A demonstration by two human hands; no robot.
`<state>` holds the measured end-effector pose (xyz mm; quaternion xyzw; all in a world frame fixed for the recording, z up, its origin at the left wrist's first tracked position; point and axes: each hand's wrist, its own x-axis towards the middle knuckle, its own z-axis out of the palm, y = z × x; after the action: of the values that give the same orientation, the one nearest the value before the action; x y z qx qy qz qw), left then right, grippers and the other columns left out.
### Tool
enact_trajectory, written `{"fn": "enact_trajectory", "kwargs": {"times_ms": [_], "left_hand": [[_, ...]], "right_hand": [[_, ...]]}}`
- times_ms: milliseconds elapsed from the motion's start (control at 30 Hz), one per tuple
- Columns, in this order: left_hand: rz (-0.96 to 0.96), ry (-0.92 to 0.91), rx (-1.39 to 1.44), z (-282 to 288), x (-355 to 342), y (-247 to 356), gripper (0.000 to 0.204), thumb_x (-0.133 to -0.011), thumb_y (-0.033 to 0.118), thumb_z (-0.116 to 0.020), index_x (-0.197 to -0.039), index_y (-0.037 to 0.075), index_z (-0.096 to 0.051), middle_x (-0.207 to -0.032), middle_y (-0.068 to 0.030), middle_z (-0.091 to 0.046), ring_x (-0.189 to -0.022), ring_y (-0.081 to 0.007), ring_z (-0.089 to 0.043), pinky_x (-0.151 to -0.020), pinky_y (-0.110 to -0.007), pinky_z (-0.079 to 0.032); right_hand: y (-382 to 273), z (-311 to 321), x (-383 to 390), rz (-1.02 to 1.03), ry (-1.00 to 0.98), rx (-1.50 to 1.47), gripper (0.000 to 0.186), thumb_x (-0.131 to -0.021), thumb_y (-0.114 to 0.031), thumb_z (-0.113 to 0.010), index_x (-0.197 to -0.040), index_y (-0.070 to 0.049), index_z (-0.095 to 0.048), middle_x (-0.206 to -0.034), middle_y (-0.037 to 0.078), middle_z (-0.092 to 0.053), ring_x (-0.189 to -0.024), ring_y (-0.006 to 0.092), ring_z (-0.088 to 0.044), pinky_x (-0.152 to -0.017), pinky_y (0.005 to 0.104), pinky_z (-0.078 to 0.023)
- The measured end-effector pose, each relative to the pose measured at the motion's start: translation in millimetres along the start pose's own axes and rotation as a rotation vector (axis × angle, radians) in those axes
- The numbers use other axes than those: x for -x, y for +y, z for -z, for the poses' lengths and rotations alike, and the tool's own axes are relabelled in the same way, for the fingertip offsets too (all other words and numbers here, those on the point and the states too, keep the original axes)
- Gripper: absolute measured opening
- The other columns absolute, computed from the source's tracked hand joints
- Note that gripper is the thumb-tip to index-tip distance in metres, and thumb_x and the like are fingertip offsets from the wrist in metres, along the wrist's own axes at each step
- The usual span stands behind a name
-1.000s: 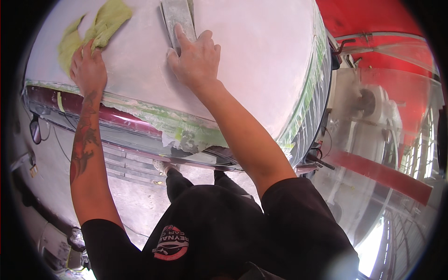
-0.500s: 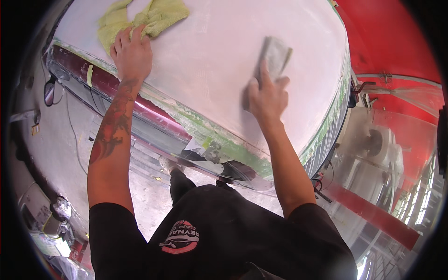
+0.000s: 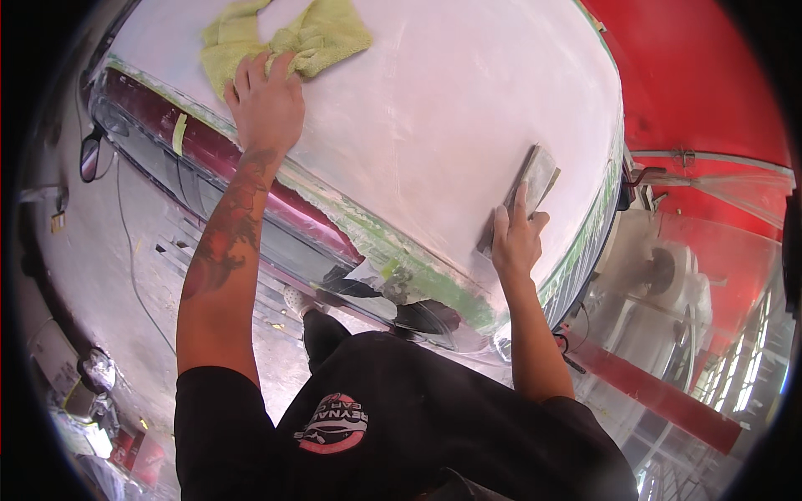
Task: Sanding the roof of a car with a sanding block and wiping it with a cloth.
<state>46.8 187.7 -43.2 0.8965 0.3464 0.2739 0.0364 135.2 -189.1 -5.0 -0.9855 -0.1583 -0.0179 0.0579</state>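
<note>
Right hand (image 3: 518, 244) had the grey block (image 3: 541, 169) gripped, thumb along one side, index finger stretched over its top; block lay angled on the right part of the pale panel (image 3: 434, 108), near the taped edge. Left hand (image 3: 271, 104) had its fingertips on the near edge of the cloth (image 3: 330, 37); couldn't tell if it pinched or just rested. My read on the block work: it wanted full flat contact, light even pressure, long overlapping strokes following the curve. The forward finger was a risk, as leaning on it could dig the tip in. Easing off by the green tape (image 3: 464, 305) made sense, its border being ragged. Materials: panel smooth, chalky, gently domed, faintly blotched; cloth yellow-green, fuzzy, bunched; block slim, straight-sided, dusty-looking; maroon strip (image 3: 209, 154) glossy, on the tape's near side.
</note>
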Motion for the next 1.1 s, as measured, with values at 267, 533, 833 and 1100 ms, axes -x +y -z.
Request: {"fn": "enact_trajectory", "kwargs": {"times_ms": [267,533,833,1100], "left_hand": [[-0.037,0.039,-0.005,-0.6,-7.0,5.1,0.036,-0.092,0.025,-0.055,-0.128,0.020,-0.058,-0.135,-0.0080,-0.051,-0.133,-0.0292,-0.038,-0.110,-0.051,-0.026],[0.042,0.054,0.085,-2.4,2.3,-5.1,0.036,-0.094,0.018,-0.051,-0.129,0.019,-0.055,-0.138,-0.0116,-0.046,-0.135,-0.0337,-0.033,-0.112,-0.059,-0.021],[0.180,0.170,0.131,-13.0,-1.6,0.4,0.040,-0.093,0.015,-0.051,-0.131,0.027,-0.057,-0.137,-0.0147,-0.040,-0.136,-0.0369,-0.030,-0.112,-0.063,-0.019],[0.180,0.100,0.029,-6.5,2.9,-7.5,0.036,-0.093,0.016,-0.052,-0.126,0.029,-0.061,-0.137,-0.0144,-0.044,-0.135,-0.0366,-0.031,-0.112,-0.063,-0.020]], "right_hand": [[-175.2,-1.1,-117.2,0.421,0.053,0.013,0.055,-0.092,-0.042,-0.055,-0.142,-0.023,-0.047,-0.111,0.019,-0.053,-0.083,0.0304,-0.065,-0.072,0.0430,-0.046],[-79.8,14.0,-8.1,0.767,-0.024,0.030,0.070,-0.075,-0.033,-0.075,-0.140,-0.027,-0.052,-0.118,0.007,-0.057,-0.082,0.0220,-0.060,-0.064,0.0379,-0.044],[-126.1,10.7,-148.6,0.644,0.123,0.150,0.051,-0.088,-0.026,-0.062,-0.138,-0.024,-0.050,-0.112,0.007,-0.057,-0.092,0.0284,-0.060,-0.074,0.0440,-0.056],[-100.5,13.9,-18.0,0.967,-0.049,0.087,0.068,-0.077,-0.021,-0.070,-0.142,-0.026,-0.049,-0.125,0.012,-0.056,-0.086,0.0246,-0.058,-0.064,0.0367,-0.050]]}}
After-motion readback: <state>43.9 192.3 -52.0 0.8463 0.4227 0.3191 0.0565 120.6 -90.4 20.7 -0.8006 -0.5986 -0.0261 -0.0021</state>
